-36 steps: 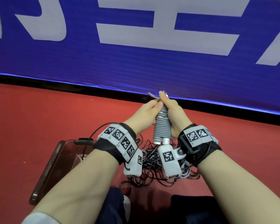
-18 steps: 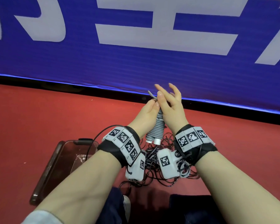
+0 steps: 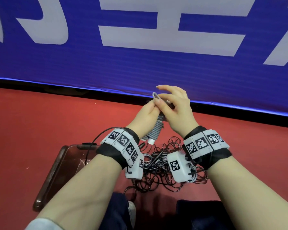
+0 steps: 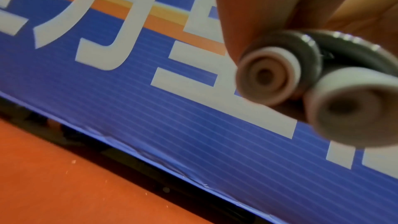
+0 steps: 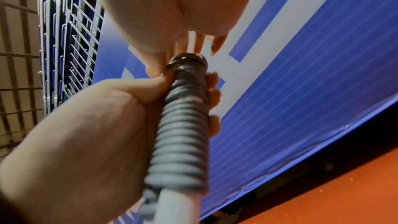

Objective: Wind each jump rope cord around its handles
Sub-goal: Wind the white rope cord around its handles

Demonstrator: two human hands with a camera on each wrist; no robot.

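Since a second ago, our right hand (image 3: pixel 178 112) is lifting off, fingers spreading loosely; our left hand (image 3: pixel 145 115) is gripping the ribbed grey coil-wound handles (image 3: pixel 154 131) above the floor's tangled cords (image 3: pixel 158 173), at six o'clock.

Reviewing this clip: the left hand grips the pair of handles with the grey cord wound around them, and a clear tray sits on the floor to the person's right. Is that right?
Not quite. The left hand does grip the handles wound with the grey cord, but the clear tray sits on the floor to the person's left, under the left forearm. The head view shows it.
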